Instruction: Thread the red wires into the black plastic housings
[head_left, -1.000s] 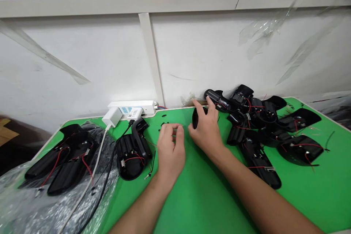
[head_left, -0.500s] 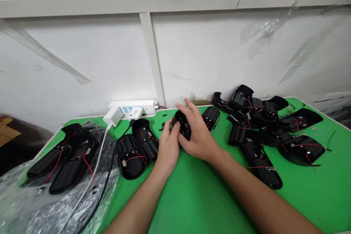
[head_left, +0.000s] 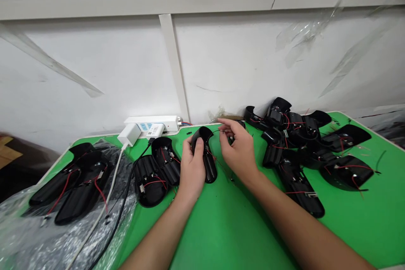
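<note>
My left hand (head_left: 193, 164) grips a black plastic housing (head_left: 209, 164) near the middle of the table, thumb over its curved upper end. A thin dark wire (head_left: 215, 131) runs from the housing to my right hand (head_left: 237, 145), whose thumb and index finger pinch it. Another black housing is mostly hidden behind my right hand. To the left of my left hand lie two black housings (head_left: 152, 181) with battery-like cylinders, red wires and small white connectors.
More wired housings (head_left: 300, 190) are piled at the right. Two others (head_left: 84, 190) rest on clear plastic wrap (head_left: 41, 240) at the left. A white power strip (head_left: 169, 123) with a charger (head_left: 129, 135) stands against the wall; white and black cables run towards the front.
My right hand has moved off the housing to the right, drawing a thin wire out from it. The housing now shows more fully in my left hand.
</note>
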The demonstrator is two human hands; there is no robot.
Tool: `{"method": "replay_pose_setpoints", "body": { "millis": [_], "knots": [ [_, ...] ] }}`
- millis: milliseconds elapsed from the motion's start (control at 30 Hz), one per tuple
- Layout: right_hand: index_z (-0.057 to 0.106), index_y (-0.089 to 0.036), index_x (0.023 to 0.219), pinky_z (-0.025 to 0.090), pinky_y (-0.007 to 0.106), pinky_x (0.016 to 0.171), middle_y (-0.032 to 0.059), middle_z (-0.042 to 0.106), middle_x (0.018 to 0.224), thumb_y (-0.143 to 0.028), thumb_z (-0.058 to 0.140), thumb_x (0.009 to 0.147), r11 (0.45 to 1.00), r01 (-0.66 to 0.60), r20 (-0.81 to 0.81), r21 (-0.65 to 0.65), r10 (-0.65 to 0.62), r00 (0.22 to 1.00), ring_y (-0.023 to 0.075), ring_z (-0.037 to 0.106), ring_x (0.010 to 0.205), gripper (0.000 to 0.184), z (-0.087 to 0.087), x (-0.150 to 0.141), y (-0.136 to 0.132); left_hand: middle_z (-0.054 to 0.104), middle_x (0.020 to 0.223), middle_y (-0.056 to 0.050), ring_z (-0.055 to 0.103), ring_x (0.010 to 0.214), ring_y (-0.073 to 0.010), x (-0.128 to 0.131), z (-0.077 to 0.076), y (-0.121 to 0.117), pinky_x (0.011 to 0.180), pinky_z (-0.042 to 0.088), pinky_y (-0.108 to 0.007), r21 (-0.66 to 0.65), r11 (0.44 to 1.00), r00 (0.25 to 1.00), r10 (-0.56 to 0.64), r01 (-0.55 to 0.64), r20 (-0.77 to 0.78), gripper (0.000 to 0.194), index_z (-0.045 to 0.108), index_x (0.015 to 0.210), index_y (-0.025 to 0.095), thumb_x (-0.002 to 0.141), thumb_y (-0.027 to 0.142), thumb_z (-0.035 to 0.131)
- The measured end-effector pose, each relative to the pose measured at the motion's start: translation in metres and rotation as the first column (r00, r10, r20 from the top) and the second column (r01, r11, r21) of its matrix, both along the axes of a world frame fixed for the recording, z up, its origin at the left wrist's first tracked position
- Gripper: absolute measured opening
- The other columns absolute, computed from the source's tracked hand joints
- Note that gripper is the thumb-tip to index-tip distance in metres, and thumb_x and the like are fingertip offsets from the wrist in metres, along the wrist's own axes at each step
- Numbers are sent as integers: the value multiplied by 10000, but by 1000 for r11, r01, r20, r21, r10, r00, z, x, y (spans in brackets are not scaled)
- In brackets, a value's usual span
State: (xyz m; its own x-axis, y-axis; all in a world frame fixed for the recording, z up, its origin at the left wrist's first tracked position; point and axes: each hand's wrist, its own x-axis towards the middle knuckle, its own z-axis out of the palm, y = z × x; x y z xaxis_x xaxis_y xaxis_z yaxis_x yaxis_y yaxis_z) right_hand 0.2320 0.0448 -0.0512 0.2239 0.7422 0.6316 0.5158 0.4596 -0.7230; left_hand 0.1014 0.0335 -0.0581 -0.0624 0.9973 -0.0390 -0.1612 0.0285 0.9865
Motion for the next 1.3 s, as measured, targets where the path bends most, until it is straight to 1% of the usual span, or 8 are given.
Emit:
{"method": "replay_pose_setpoints", "body": {
  "millis": [300,433,567,700,833,967,1133,1300],
  "knots": [
    [716,-155,1042,486,405,910,81,708,1017,-100,501,761,979,110,278,-172,-59,959,262,615,1005,358,-5,19,10,648,839,7,688,592,-153,-1,6,2,576,571,-273,-83,996,960,30,-7,277,475,520,1090,218,809,532,739],
    [729,-172,1065,446,464,877,93,719,1033,-137,507,789,901,296,502,-316,-106,858,310,601,1021,356,-6,26,11,653,823,4,706,599,-193,-2,9,1,535,573,-290,-86,996,967,45,-24,250,451,490,1031,206,729,351,791],
    [707,-191,1157,390,545,964,125,671,1193,-134,534,746,879,418,546,-231,-238,803,354,538,1165,450,-4,31,9,654,823,4,699,557,-215,-1,11,-2,466,560,-303,-96,993,978,83,-65,192,402,470,988,204,707,273,749],
    [640,-217,1275,270,568,1146,107,557,1399,-93,534,674,964,264,498,-21,-219,839,339,413,1373,623,3,23,0,634,808,26,663,502,-173,-2,13,-1,474,571,-309,-65,992,978,119,-109,172,412,483,987,205,689,271,759],
    [623,-171,1224,451,428,1029,121,637,1242,-84,482,764,997,18,383,72,-44,923,269,560,1190,489,2,10,-5,622,784,37,634,481,-134,-9,16,6,500,563,-275,-9,971,955,235,-238,180,418,502,995,202,678,280,763],
    [674,-132,1106,520,355,921,104,688,1012,-63,456,855,977,-206,431,-54,209,878,228,622,999,340,-13,2,0,598,740,53,635,492,-141,-17,21,15,512,572,-292,35,888,867,439,-459,235,378,499,965,201,668,235,730],
    [636,-115,1290,487,391,1078,146,653,1301,-108,465,942,935,-294,467,-199,354,810,235,592,1225,388,-31,-9,4,601,740,66,660,537,-164,-23,28,21,557,604,-349,59,825,796,520,-562,311,397,435,924,216,646,216,718],
    [381,-51,1538,353,462,1220,200,446,1552,-165,477,947,911,-307,452,-277,405,795,272,404,1462,610,-39,-20,2,583,754,78,642,536,-146,-28,30,25,549,607,-350,71,791,757,549,-607,354,379,425,897,209,631,191,695]
  ]
}}
